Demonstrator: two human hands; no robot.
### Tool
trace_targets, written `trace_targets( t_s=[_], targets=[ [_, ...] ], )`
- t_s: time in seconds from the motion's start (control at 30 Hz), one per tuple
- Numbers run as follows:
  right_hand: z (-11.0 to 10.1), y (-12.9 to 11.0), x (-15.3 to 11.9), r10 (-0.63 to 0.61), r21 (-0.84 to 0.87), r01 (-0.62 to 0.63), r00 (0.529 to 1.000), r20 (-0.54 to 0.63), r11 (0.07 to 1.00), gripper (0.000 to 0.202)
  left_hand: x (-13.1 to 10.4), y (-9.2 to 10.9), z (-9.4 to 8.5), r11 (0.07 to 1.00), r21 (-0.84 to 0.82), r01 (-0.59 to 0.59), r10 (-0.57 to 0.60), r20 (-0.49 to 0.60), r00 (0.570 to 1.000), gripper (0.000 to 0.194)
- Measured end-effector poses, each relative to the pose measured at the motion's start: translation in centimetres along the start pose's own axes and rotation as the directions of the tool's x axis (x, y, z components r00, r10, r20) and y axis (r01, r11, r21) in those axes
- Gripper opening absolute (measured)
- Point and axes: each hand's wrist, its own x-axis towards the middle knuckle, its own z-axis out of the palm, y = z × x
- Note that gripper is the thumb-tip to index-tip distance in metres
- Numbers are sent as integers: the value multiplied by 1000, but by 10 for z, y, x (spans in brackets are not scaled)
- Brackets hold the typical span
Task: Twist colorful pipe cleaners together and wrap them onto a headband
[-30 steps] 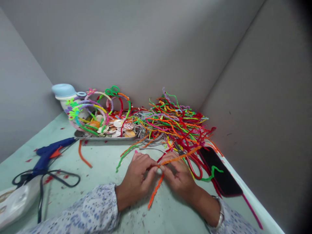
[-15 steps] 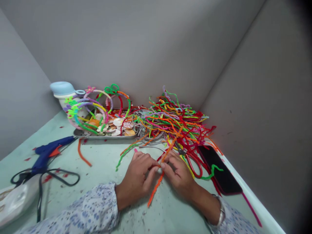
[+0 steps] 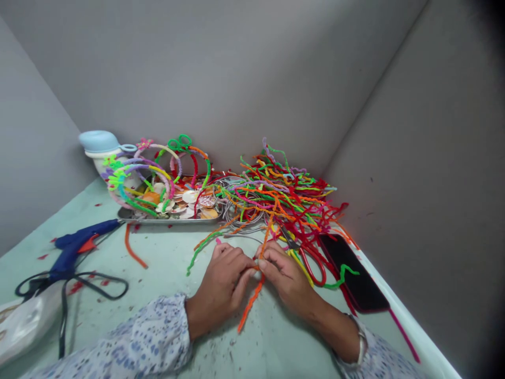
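Observation:
My left hand (image 3: 226, 279) and my right hand (image 3: 284, 273) meet at the middle of the table, thumbs and forefingers pinched close together. Between them they grip an orange pipe cleaner (image 3: 251, 304); one end slants down toward me, the other rises past my right fingers toward the pile. A bit of pink shows by the left knuckles. Just beyond my right hand lie red-handled scissors (image 3: 313, 266), partly covered by pipe cleaners. The exact spot where the strands cross is hidden by my fingertips.
A heap of coloured pipe cleaners (image 3: 284, 189) stands at the back, beside a metal tray (image 3: 169, 220) with shells and decorated headbands (image 3: 158, 168). A blue glue gun (image 3: 71, 247) with its cord is at left, a white bottle (image 3: 100, 152) behind, a phone (image 3: 353, 273) at right.
The upper end of the orange pipe cleaner has swung left and stands more upright. Both hands keep their pinch in nearly the same place; the whole view has shifted slightly.

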Motion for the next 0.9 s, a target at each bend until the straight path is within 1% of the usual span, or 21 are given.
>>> trace_targets(
  t_s=[0.13, 0.27, 0.37, 0.43, 0.53, 0.73, 0.83, 0.9],
  targets=[
    [1, 4, -1, 2, 14, -1, 999, -53, 1000, 21, 0, -1, 0, 999, -36, 23, -24, -15, 1000, 14],
    [2, 4, -1, -41, 18, 43, 993, -110, 999, 20, 0, -1, -1, 996, -68, 59, -61, -35, 998, 16],
    [1, 3, -1, -77, -13, 76, 988, -130, 997, 15, 1, 0, -2, 994, -72, 77, -80, -39, 996, 19],
    [2, 3, -1, -93, -42, 88, 986, -137, 995, 14, 1, 1, -2, 995, -71, 70, -73, -35, 997, 18],
    [2, 2, -2, -93, -59, 86, 987, -128, 995, 16, -1, 1, 0, 997, -60, 39, -40, -22, 999, 15],
    [3, -1, -1, -47, -32, 44, 995, -89, 998, 18, -2, 0, 1, 999, -33, 5, -5, -3, 1000, 14],
    [5, 0, -2, -65, -54, 59, 991, -116, 997, 18, -1, 1, -1, 999, -49, 18, -19, -13, 1000, 15],
    [5, 1, -4, -114, -101, 98, 979, -170, 990, 11, 0, 1, -2, 997, -70, 38, -40, -27, 999, 15]
  ],
)
